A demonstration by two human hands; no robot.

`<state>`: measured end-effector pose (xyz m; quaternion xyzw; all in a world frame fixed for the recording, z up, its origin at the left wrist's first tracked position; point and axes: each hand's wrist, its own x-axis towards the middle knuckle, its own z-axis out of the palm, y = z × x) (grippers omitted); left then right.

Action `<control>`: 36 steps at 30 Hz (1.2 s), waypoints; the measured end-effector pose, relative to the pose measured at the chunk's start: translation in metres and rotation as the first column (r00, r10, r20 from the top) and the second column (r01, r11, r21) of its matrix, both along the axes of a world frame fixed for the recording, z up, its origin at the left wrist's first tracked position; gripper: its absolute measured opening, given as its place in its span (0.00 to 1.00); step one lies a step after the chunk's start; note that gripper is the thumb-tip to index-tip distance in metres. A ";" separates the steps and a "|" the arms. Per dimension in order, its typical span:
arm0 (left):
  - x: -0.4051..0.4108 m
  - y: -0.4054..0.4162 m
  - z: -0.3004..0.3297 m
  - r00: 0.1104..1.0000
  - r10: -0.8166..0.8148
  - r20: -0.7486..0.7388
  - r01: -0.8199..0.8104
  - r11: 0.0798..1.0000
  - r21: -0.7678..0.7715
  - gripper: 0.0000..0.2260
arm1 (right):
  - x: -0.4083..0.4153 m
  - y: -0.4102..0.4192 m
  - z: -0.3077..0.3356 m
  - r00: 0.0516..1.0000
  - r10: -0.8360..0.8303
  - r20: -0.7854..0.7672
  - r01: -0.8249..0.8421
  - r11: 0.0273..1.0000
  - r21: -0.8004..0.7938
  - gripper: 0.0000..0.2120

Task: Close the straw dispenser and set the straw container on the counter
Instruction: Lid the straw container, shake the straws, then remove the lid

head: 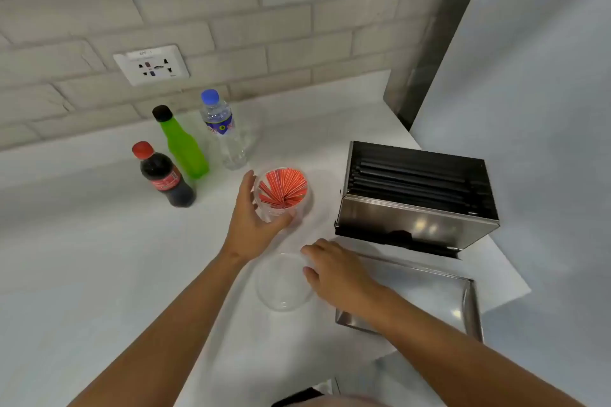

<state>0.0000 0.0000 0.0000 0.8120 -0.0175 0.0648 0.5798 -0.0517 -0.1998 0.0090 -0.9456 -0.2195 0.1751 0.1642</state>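
- The clear straw container (282, 198) stands upright on the white counter (99, 258), mouth up, red straws (282, 190) fanned inside.
- The left hand (253, 225) wraps it; the right hand (334, 271), fingers loosely spread, touches a clear lid (282, 284).
- The steel straw dispenser (416, 195) sits open alongside.

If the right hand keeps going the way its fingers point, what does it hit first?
The right hand points left, toward the clear round lid lying on the counter; its fingertips look at or on the lid's rim already, though depth is unclear.
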 end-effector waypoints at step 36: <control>-0.068 -0.019 0.081 0.998 -0.033 0.059 0.042 0.986 -0.160 0.41 | -0.032 -0.114 0.142 0.963 -0.240 -0.122 0.261 0.723 0.640 0.11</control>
